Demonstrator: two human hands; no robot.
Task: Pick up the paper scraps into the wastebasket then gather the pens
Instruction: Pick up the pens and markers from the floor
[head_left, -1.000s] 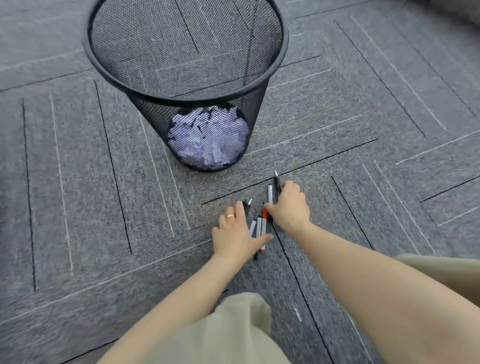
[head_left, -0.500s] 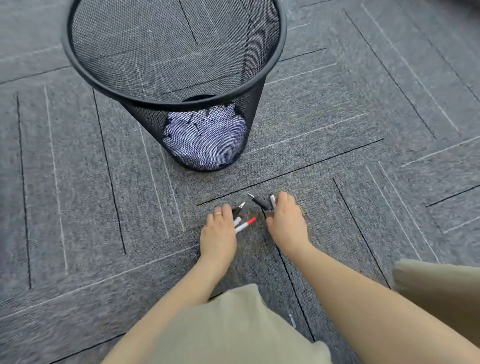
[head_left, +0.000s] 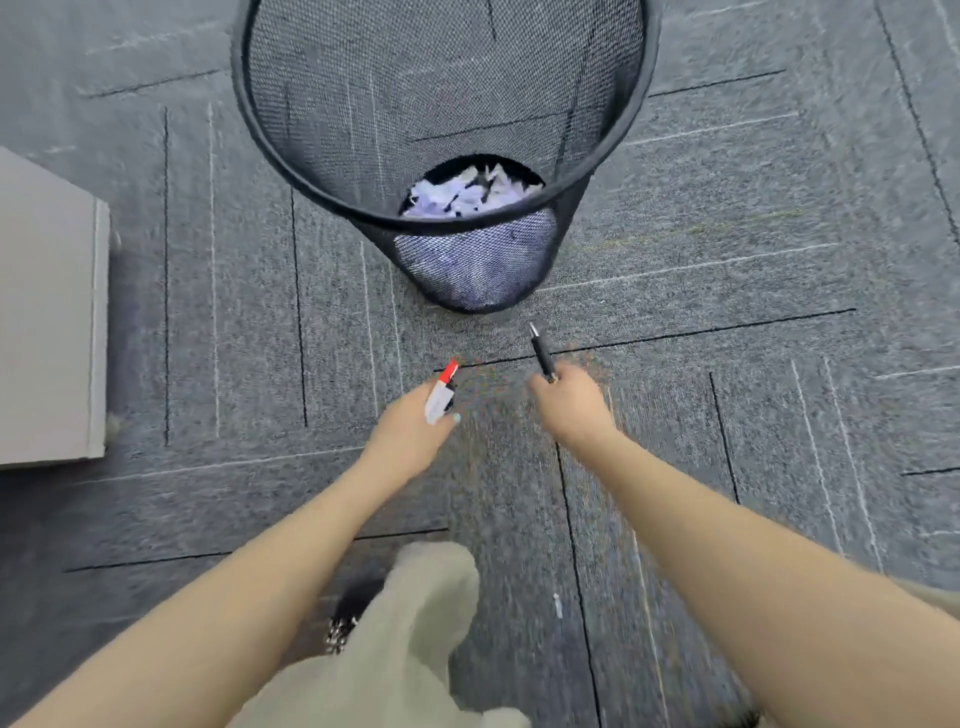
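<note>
A black mesh wastebasket (head_left: 322, 171) stands on the carpet ahead of me, with white paper scraps (head_left: 467, 195) piled at its bottom. My left hand (head_left: 415, 426) is lifted off the floor and shut on pens; a white pen with a red cap (head_left: 442, 391) sticks out of it. My right hand (head_left: 569, 400) is closed around a black pen (head_left: 541, 352) whose tip points toward the basket. Both hands hover just in front of the basket's base. How many pens each fist holds is hidden.
Grey carpet tiles (head_left: 727, 260) cover the floor. A grey cabinet corner (head_left: 52, 312) stands at the left edge. My knee in beige trousers (head_left: 405, 639) is at the bottom centre. One small white scrap (head_left: 557, 605) lies on the carpet by my knee.
Both hands have risen from the carpet with the pens gripped in them. The view has shifted so the basket sits higher and more central, and the cabinet has come into sight.
</note>
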